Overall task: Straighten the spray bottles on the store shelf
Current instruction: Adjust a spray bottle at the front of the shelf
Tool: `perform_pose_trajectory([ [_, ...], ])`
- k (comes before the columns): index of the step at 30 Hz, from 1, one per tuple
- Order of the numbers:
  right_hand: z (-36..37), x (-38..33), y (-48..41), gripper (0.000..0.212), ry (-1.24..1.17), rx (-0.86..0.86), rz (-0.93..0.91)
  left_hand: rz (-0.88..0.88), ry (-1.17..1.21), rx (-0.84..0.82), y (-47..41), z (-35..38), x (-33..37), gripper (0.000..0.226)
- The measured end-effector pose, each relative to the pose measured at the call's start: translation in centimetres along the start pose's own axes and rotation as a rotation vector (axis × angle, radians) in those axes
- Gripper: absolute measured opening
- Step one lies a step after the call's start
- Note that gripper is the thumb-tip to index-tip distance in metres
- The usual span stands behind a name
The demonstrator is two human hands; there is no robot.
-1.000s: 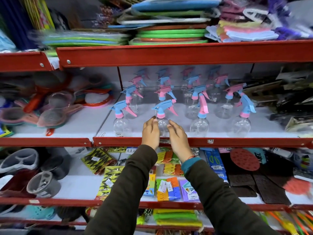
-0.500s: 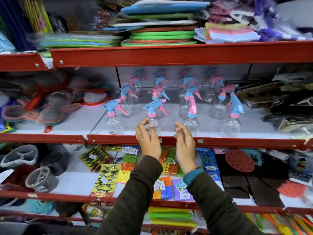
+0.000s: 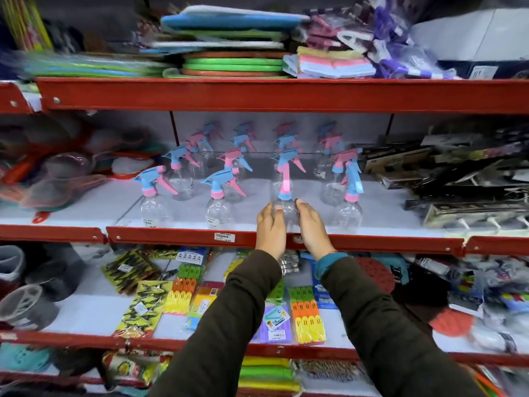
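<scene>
Several clear spray bottles with pink and blue trigger heads stand in rows on the white middle shelf [image 3: 400, 213]. My left hand [image 3: 270, 229] and my right hand [image 3: 310, 224] press against either side of the third front bottle [image 3: 285, 181]. That bottle has a blue head, and its pink trigger points toward me. The front bottles to its left [image 3: 219, 209] and far left [image 3: 153, 206] point their nozzles left. To its right, the last front bottle [image 3: 350, 206] has its blue trigger turned forward. Bottles behind are blurred.
A red shelf rim [image 3: 171, 239] with a price tag [image 3: 224, 236] runs just below my hands. Plastic strainers [image 3: 57, 181] lie at the left, black packaged goods [image 3: 458, 179] at the right. The upper red shelf [image 3: 257, 94] overhangs the bottles. Peg packs [image 3: 307, 316] fill the lower shelf.
Both hands let go of the second front bottle, opened, and moved right. They now close on the third front bottle.
</scene>
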State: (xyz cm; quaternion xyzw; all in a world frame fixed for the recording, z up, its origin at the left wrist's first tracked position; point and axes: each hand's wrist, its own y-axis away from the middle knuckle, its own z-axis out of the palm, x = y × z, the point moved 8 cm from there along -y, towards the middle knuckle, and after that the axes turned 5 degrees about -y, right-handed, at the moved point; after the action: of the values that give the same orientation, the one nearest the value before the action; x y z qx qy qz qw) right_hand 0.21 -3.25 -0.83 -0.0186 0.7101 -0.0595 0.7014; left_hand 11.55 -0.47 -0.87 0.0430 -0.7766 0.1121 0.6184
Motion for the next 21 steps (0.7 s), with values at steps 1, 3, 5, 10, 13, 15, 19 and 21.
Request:
perform_pose_trajectory([
  [1,-0.1,0.0,0.2,0.045,0.013,-0.001,-0.005,-0.001,0.004,-0.001,-0.1,0.2,0.0,0.052],
  [3,-0.5,0.3,0.9,0.046,0.04,0.017,-0.017,-0.008,0.013,-0.016,-0.3,0.5,0.1,0.052],
  [5,-0.9,0.6,1.6,0.049,0.072,0.046,-0.034,-0.011,0.022,-0.041,-0.7,0.9,0.4,0.049],
  [10,-1.3,0.6,2.6,0.046,0.059,0.018,-0.024,-0.037,0.021,-0.074,-1.9,1.2,0.9,0.052],
  [13,-1.8,0.6,2.8,0.044,0.071,0.046,-0.038,-0.039,0.061,-0.098,-2.2,1.1,1.0,0.051],
  [15,-2.2,0.5,2.5,0.045,0.071,0.089,-0.041,-0.03,0.058,-0.058,-2.0,0.8,0.8,0.049],
  [19,-1.8,0.1,1.5,0.047,0.059,0.076,-0.016,0.019,0.0,0.1,-1.4,-0.4,0.0,0.047],
  [21,-1.1,0.1,1.3,0.049,0.051,0.044,0.003,0.025,-0.012,0.095,-1.4,-0.3,-0.2,0.045],
])
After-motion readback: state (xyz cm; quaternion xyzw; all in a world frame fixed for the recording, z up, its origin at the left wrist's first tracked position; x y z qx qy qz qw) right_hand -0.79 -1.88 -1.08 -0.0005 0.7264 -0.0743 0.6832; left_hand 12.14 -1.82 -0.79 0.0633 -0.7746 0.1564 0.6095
